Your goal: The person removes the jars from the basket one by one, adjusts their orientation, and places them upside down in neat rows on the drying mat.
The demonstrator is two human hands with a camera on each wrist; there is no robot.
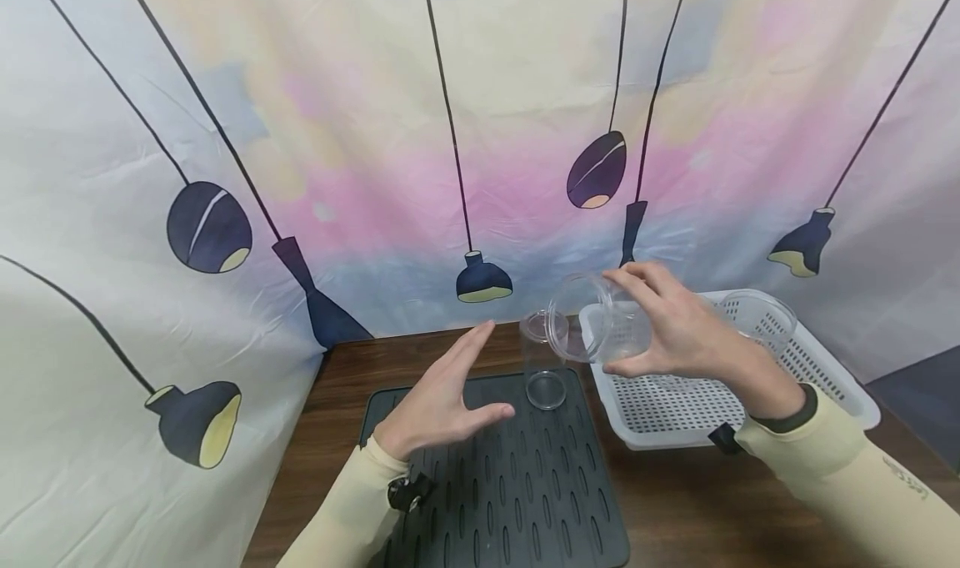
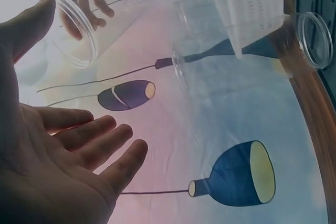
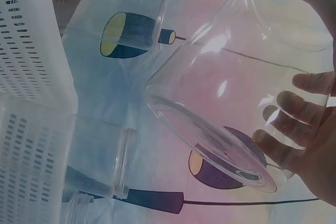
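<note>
My right hand (image 1: pixel 678 334) grasps a clear jar (image 1: pixel 626 326) by its side, tipped over in the air near the left end of the white perforated basket (image 1: pixel 652 443); I judge this side hold leaves the jar's ringed left end free. My left hand (image 1: pixel 442 401) holds nothing, fingers extended and thumb apart, perhaps poised to help. A second clear jar (image 1: pixel 545 364) stands upright near the far edge of the dark drying mat (image 1: pixel 517 510), which probably steadies it above the wooden surface (image 1: pixel 697 501). The basket likely keeps its clear container (image 1: pixel 759 318) corralled. I see no legible label; the mark on my right sleeve (image 1: pixel 847 476) is too small to read.
</note>
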